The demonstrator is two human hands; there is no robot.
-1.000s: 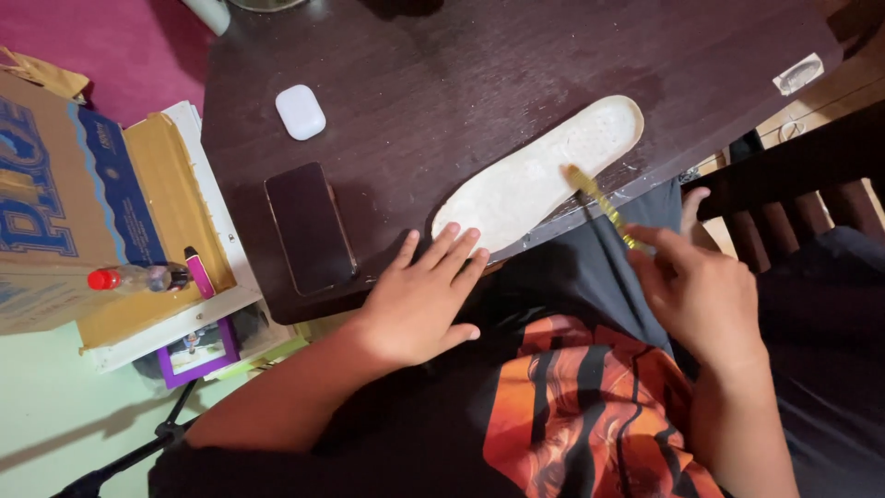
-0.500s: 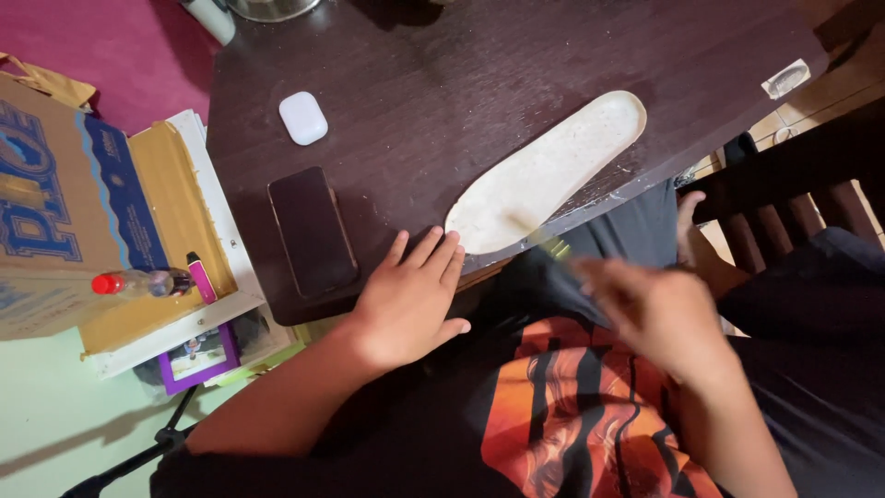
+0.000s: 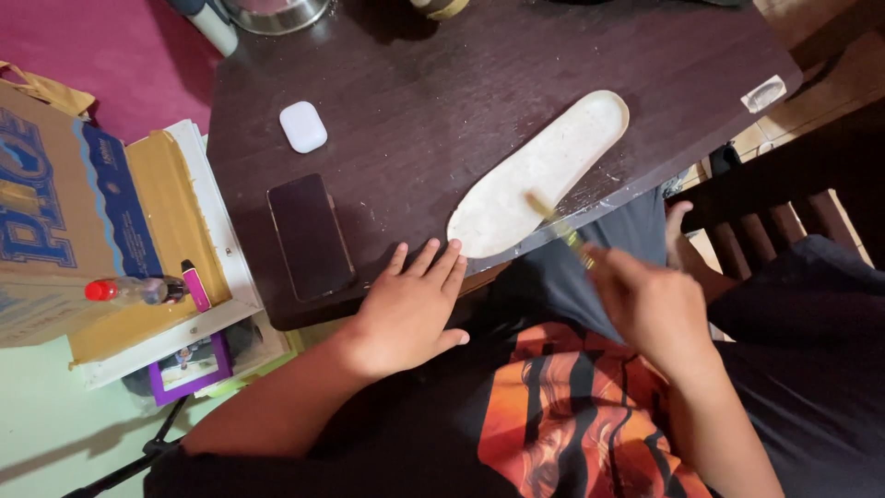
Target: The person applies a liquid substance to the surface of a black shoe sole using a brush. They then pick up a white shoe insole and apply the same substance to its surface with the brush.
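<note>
A dark wooden table [image 3: 442, 83] is bearing a white shoe insole [image 3: 539, 175] lying diagonally near its right edge, while the left hand [image 3: 406, 314] is resting flat, fingers spread, just left of it, and the right hand [image 3: 650, 304] is pinching a thin yellowish brush [image 3: 558, 221] whose tip is touching the insole.

Cardboard box [image 3: 55, 212], far left beside the table: tan, with a blue band and large blue lettering, top flap open.

Phone [image 3: 311, 236], flat on the dark table near its left edge: black rectangular screen, unlit.

Small pale sticker [image 3: 764, 93] at the table's far right corner: rounded rectangle, whitish.
</note>
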